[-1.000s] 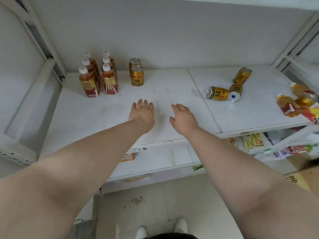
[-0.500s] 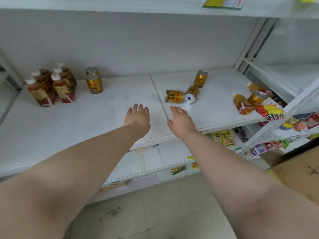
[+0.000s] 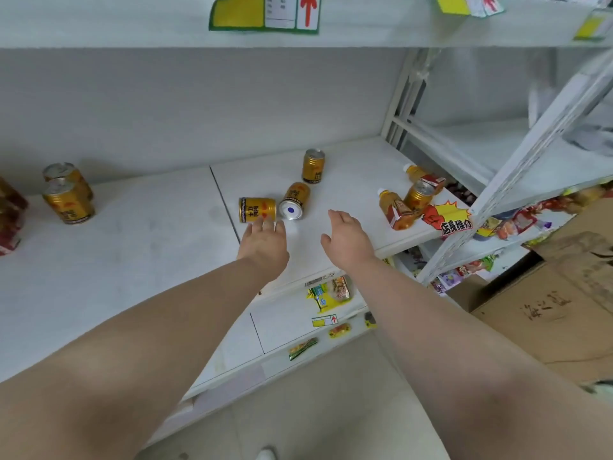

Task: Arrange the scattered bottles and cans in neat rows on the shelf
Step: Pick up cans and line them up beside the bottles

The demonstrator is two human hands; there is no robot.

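Two gold cans lie on their sides mid-shelf: one (image 3: 257,209) crosswise, one (image 3: 294,200) with its silver bottom toward me. A third gold can (image 3: 313,166) stands behind them. My left hand (image 3: 265,240) hovers open just in front of the crosswise can, fingertips close to it. My right hand (image 3: 346,237) is open, right of the cans, holding nothing. Near the shelf's right end lie two tea bottles (image 3: 394,207) (image 3: 423,175) and a gold can (image 3: 418,195). Two upright gold cans (image 3: 68,200) stand in a row at far left, beside red-labelled bottles (image 3: 10,220) cut off by the frame.
The white shelf (image 3: 132,260) has a seam between two boards. An upright post (image 3: 517,164) bounds its right end. A red and yellow price tag (image 3: 447,215) sticks up at the front edge. Snack packets (image 3: 328,292) lie on lower shelves; cardboard boxes (image 3: 557,300) stand at right.
The view has swung right and up. Both hands moved forward and right along the shelf; my left hand now reaches the lying cans.
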